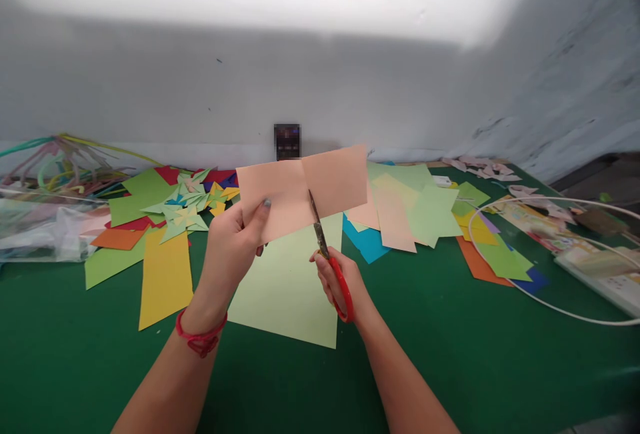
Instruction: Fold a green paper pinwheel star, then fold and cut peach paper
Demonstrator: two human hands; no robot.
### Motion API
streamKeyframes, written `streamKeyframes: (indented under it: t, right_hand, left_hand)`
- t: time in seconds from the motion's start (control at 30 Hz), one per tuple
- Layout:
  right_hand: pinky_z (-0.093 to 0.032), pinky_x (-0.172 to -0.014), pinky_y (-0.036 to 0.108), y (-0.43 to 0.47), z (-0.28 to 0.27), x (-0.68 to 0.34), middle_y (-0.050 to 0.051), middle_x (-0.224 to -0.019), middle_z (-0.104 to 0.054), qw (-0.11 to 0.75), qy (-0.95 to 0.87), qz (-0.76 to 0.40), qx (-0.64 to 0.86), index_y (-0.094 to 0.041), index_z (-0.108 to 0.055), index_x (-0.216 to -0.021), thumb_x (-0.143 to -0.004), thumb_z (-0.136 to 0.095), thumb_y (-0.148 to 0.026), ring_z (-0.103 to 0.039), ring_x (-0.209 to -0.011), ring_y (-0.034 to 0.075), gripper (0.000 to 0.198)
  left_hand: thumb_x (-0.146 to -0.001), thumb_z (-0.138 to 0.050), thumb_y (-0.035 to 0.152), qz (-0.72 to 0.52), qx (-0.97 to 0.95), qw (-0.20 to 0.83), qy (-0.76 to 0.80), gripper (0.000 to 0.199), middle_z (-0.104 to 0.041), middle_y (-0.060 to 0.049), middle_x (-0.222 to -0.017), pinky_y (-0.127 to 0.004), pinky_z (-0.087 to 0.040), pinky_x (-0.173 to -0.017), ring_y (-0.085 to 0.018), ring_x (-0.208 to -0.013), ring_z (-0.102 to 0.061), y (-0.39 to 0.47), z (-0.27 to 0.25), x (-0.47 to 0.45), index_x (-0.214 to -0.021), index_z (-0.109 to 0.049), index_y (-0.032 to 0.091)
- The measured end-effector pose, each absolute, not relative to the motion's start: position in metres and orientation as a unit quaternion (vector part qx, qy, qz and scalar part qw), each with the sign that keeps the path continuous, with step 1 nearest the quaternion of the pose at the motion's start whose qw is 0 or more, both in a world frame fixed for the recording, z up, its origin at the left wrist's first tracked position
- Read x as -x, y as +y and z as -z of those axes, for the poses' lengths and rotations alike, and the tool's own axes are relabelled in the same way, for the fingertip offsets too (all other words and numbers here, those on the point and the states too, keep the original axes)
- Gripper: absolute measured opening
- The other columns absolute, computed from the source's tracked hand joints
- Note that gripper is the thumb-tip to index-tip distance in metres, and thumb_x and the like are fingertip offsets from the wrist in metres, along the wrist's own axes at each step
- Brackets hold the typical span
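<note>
A peach sheet of paper (pixel 280 184) is held up above the table, with a vertical line or cut near its middle. My left hand (pixel 240 237) pinches its lower left part, thumb on the near face. In my right hand (pixel 345 277) is a pair of scissors (pixel 341 291) with red handles and dark, worn blades. The blades point up and lie at the paper's middle, reaching partway from its lower edge. Below the hands, a pale green sheet (pixel 295 287) lies flat on the table.
Folded paper stars (pixel 187 204) and coloured sheets, including a yellow one (pixel 166 281), lie left. Green and peach sheets (pixel 397 221) lie right, near a white cable loop (pixel 500 287). A dark phone-like object (pixel 287 141) stands by the wall. The table (pixel 425 354) is green.
</note>
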State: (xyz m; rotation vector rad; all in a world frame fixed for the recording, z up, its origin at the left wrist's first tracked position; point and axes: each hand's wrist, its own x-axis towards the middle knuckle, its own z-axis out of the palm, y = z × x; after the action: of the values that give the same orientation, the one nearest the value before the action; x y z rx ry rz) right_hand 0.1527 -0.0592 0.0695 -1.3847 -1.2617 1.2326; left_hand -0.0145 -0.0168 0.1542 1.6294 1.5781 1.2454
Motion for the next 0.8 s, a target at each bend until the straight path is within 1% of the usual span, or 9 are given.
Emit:
streamKeyframes:
  t: [0.13, 0.23, 0.33, 0.4, 0.5, 0.6, 0.67, 0.73, 0.8]
  right_hand:
    - [-0.025, -0.034, 0.020, -0.056, -0.067, -0.152, -0.005, -0.055, -0.050, 0.453, -0.477, -0.557, 0.507, -0.018, -0.054, -0.093, -0.078, -0.051, -0.056, -0.031, -0.031, 0.004, 0.041]
    - [-0.030, -0.037, 0.020, -0.053, -0.061, -0.155, -0.003, -0.067, -0.054, 0.464, -0.488, -0.583, 0.455, -0.020, -0.050, -0.101, -0.078, -0.055, -0.052, -0.036, -0.036, 0.003, 0.040]
    - [-0.035, -0.042, 0.021, -0.052, -0.055, -0.157, -0.001, -0.080, -0.052, 0.457, -0.510, -0.596, 0.420, -0.024, -0.045, -0.111, -0.077, -0.057, -0.051, -0.040, -0.046, 0.005, 0.045]
    - [-0.038, -0.047, 0.022, -0.054, -0.055, -0.158, 0.001, -0.088, -0.050, 0.440, -0.529, -0.604, 0.403, -0.027, -0.040, -0.118, -0.080, -0.052, -0.053, -0.040, -0.052, 0.006, 0.048]
    - [-0.042, -0.057, 0.025, -0.057, -0.059, -0.158, 0.002, -0.093, -0.046, 0.415, -0.561, -0.607, 0.381, -0.028, -0.034, -0.124, -0.084, -0.040, -0.057, -0.039, -0.059, 0.008, 0.049]
    - [-0.042, -0.066, 0.027, -0.058, -0.062, -0.160, 0.003, -0.097, -0.043, 0.417, -0.581, -0.592, 0.372, -0.029, -0.031, -0.128, -0.085, -0.038, -0.058, -0.037, -0.064, 0.009, 0.053]
    - [-0.041, -0.067, 0.027, -0.057, -0.063, -0.163, 0.004, -0.100, -0.042, 0.419, -0.590, -0.585, 0.367, -0.030, -0.027, -0.131, -0.083, -0.038, -0.061, -0.037, -0.066, 0.010, 0.058]
    - [-0.040, -0.063, 0.027, -0.056, -0.063, -0.166, 0.005, -0.103, -0.042, 0.420, -0.600, -0.578, 0.360, -0.031, -0.024, -0.133, -0.082, -0.038, -0.064, -0.038, -0.069, 0.012, 0.062]
    - [-0.038, -0.059, 0.026, -0.056, -0.063, -0.168, 0.006, -0.105, -0.043, 0.424, -0.605, -0.570, 0.358, -0.032, -0.023, -0.133, -0.081, -0.037, -0.064, -0.038, -0.070, 0.013, 0.063]
  left_hand:
    - [-0.080, -0.054, 0.041, -0.469, -0.602, 0.268, 0.588, 0.041, -0.043, 0.004, -0.035, -0.022, -0.027, -0.034, -0.008, -0.033, -0.039, -0.016, -0.154, 0.016, -0.047, -0.042, 0.020]
    - [-0.080, -0.055, 0.042, -0.469, -0.600, 0.268, 0.590, 0.042, -0.044, 0.004, -0.035, -0.022, -0.027, -0.034, -0.008, -0.033, -0.039, -0.016, -0.155, 0.017, -0.047, -0.042, 0.019]
    - [-0.080, -0.054, 0.043, -0.468, -0.599, 0.271, 0.590, 0.044, -0.044, 0.004, -0.035, -0.022, -0.027, -0.034, -0.008, -0.033, -0.039, -0.017, -0.158, 0.019, -0.046, -0.041, 0.019]
    - [-0.080, -0.054, 0.043, -0.467, -0.600, 0.276, 0.588, 0.044, -0.043, 0.004, -0.034, -0.021, -0.027, -0.034, -0.008, -0.033, -0.038, -0.017, -0.159, 0.019, -0.046, -0.041, 0.019]
    - [-0.081, -0.053, 0.042, -0.460, -0.608, 0.283, 0.582, 0.043, -0.043, 0.004, -0.035, -0.021, -0.028, -0.035, -0.008, -0.034, -0.039, -0.018, -0.159, 0.019, -0.046, -0.041, 0.019]
    - [-0.081, -0.053, 0.042, -0.447, -0.616, 0.286, 0.582, 0.043, -0.042, 0.005, -0.035, -0.021, -0.028, -0.034, -0.008, -0.034, -0.039, -0.019, -0.160, 0.019, -0.047, -0.041, 0.019]
    - [-0.081, -0.053, 0.042, -0.431, -0.623, 0.290, 0.585, 0.042, -0.042, 0.005, -0.035, -0.021, -0.028, -0.034, -0.008, -0.033, -0.039, -0.019, -0.160, 0.019, -0.048, -0.041, 0.019]
    - [-0.081, -0.052, 0.042, -0.413, -0.632, 0.297, 0.584, 0.041, -0.042, 0.005, -0.035, -0.021, -0.028, -0.034, -0.008, -0.033, -0.038, -0.020, -0.161, 0.019, -0.049, -0.042, 0.019]
    - [-0.081, -0.052, 0.042, -0.398, -0.643, 0.304, 0.579, 0.040, -0.042, 0.005, -0.036, -0.021, -0.028, -0.034, -0.008, -0.034, -0.039, -0.020, -0.161, 0.019, -0.050, -0.042, 0.019]
